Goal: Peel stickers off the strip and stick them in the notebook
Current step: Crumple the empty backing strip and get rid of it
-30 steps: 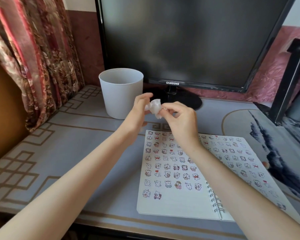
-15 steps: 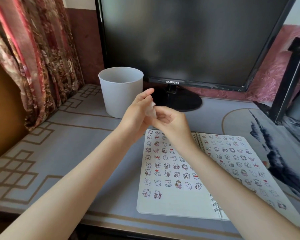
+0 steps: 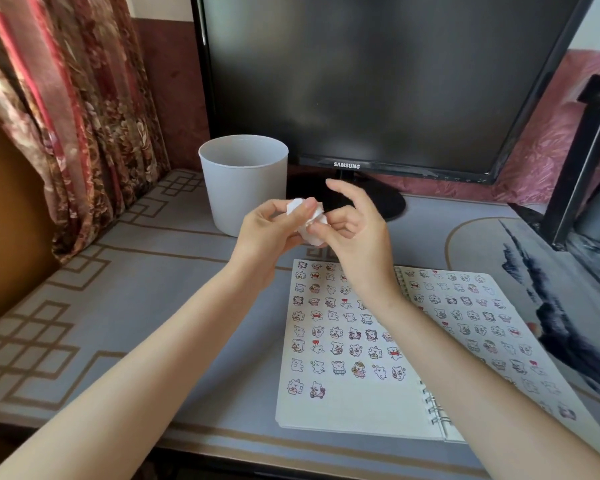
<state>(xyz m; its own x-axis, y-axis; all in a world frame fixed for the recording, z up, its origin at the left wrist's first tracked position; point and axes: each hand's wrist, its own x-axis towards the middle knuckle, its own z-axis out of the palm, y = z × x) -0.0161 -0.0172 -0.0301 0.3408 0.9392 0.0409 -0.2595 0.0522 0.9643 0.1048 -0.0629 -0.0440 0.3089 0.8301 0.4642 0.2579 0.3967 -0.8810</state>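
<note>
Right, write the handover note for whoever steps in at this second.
Left hand and right hand: both pinch one crumpled white paper wad, held above the desk in front of the white bin.
Notebook lies open and flat; both pages carry rows of stickers, and the left page has bare space at the bottom.
Left: the wad looks like waste, probably for the bin. No fresh sticker strip is in view.

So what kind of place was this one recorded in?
Probably a home desk: a black Samsung monitor stands on a grey patterned desk mat, with a red floral curtain beside it and an open spiral-bound notebook.
</note>
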